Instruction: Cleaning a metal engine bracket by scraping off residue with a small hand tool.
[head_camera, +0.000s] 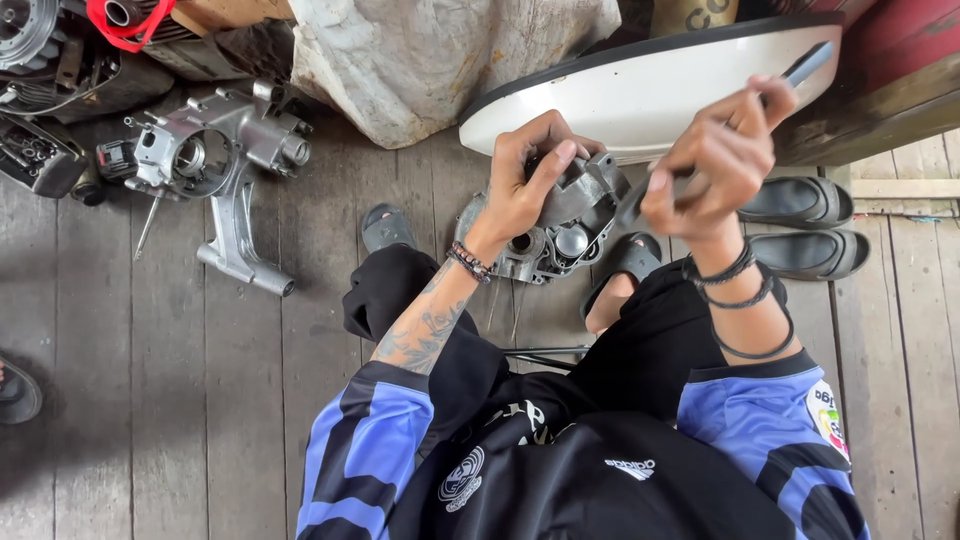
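The left hand (525, 180) grips the top edge of a grey metal engine casing (555, 225), fingers clenched around it, thumb on the outer side. The casing is held above the wooden floor (170, 380), between the person's knees. The right hand (712, 165) is closed around a slim dark-handled tool (805, 65) — its handle sticks up past the fingers, its lower end is near the casing's right side (contact I cannot tell). Behind: a white curved panel (640, 95). Left on the floor, well apart, another silver engine part (215, 165); dark sandals (805, 225) at the right.
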